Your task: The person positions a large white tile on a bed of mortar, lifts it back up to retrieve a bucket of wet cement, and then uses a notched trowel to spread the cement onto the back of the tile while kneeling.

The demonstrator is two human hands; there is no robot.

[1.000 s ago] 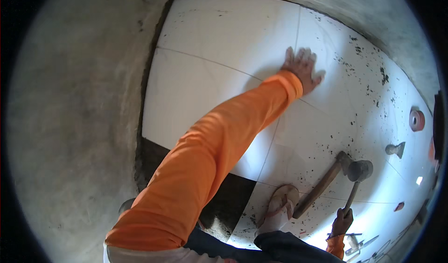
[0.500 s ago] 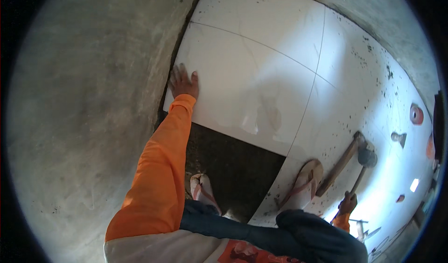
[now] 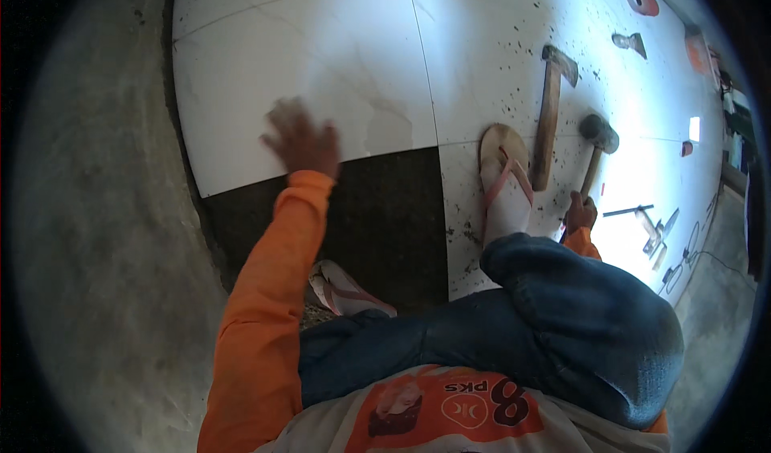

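My left hand (image 3: 303, 141), blurred by motion, has its fingers spread over the near part of a large white floor tile (image 3: 241, 124). I cannot tell whether it touches the surface. Just below its wrist lies a dark, untiled gap (image 3: 385, 220) between the tile and my legs. At the right, my right hand (image 3: 580, 210) is closed round the wooden handle of a rubber mallet (image 3: 600, 133) with a black head. A hatchet (image 3: 548, 124) with a wooden handle lies on the tiles between the mallet and my sandalled right foot (image 3: 506, 184).
A bare concrete surface (image 3: 96, 212) borders the tiles on the left. Farther right lie a scraper-like tool (image 3: 630, 43), a round reddish object (image 3: 641, 1), a trowel (image 3: 660, 234) and a cable (image 3: 683, 264). Dark crumbs dot the tiles. My left foot (image 3: 345, 288) stands at the gap.
My left hand has left the tile's left edge and moved rightward, nearer its front edge. The view has shifted too. My right hand keeps hold of the mallet.
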